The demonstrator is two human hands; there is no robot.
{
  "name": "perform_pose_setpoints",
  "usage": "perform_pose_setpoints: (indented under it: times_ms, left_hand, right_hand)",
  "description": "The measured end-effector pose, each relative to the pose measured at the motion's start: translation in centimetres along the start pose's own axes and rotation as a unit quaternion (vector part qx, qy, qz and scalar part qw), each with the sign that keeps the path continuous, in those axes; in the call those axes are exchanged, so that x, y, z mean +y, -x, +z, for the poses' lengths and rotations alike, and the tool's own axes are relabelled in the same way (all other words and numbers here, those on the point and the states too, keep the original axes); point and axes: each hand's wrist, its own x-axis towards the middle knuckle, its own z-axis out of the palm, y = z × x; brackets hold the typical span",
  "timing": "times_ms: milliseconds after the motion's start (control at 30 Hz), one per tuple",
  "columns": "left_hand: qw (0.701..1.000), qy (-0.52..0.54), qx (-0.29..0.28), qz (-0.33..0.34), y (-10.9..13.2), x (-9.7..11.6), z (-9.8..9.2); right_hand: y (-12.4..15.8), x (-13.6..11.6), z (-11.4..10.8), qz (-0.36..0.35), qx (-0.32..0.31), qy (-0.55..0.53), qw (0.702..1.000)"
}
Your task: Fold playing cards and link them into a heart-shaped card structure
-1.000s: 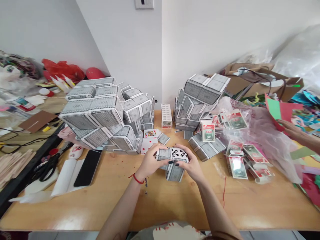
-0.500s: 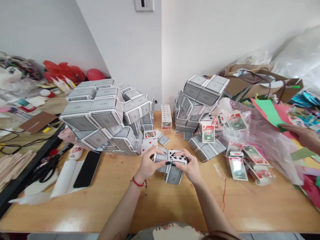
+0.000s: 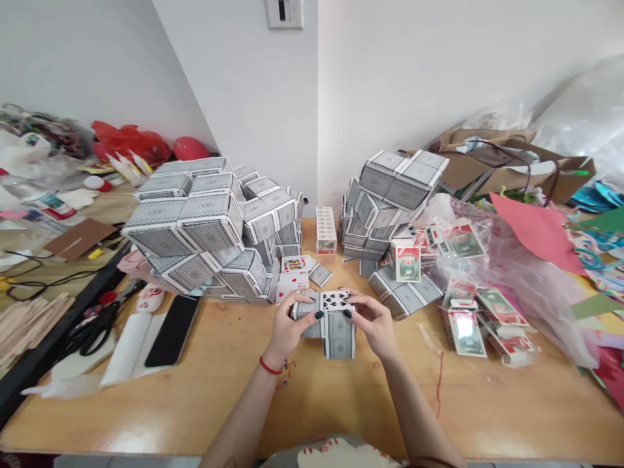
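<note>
A block structure of folded playing cards (image 3: 340, 339) rests on the wooden table, with a face-up spade card (image 3: 337, 299) on its top right. My left hand (image 3: 288, 325) is closed on the structure's left part, thumb in front and fingers on top. On the right side, my right hand (image 3: 373, 322) grips the same structure, fingers at the spade card's edge and thumb near its front. Loose heart cards (image 3: 292, 283) and a face-down card (image 3: 320, 275) lie just behind. Large card-block stacks stand at left (image 3: 209, 221) and right (image 3: 404, 179).
A black phone (image 3: 173, 331), scissors (image 3: 90, 328) and wooden sticks (image 3: 36, 325) lie on the left. Card boxes (image 3: 465, 331), plastic wrap and coloured paper (image 3: 533, 227) fill the right. A clear box (image 3: 325, 231) stands at the back centre.
My right thumb has moved right, away from my left one, and more of the spade card's face shows. Another person's hand and the green paper strip at the right have left their place.
</note>
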Motion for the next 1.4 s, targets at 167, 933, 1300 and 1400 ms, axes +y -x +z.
perform_pose_setpoints:
  times_ms: [167,933,1300,1400]
  left_hand:
    - [1.0,-0.017,0.0,-0.003,0.0,0.1,0.4]
    - [0.992,-0.103,0.074,-0.014,0.4,-4.1,2.3]
    - [0.99,-0.126,0.062,0.018,0.1,-4.4,2.6]
    - [0.992,-0.107,0.063,0.021,0.0,-4.6,2.4]
  right_hand:
    - [0.3,-0.7,0.3,-0.001,0.025,0.02,0.999]
    - [0.0,2.9,-0.1,0.075,0.008,0.158,0.985]
    - [-2.3,3.6,-0.4,0.056,-0.041,0.134,0.989]
    - [-2.4,3.7,0.2,0.084,-0.06,0.117,0.988]
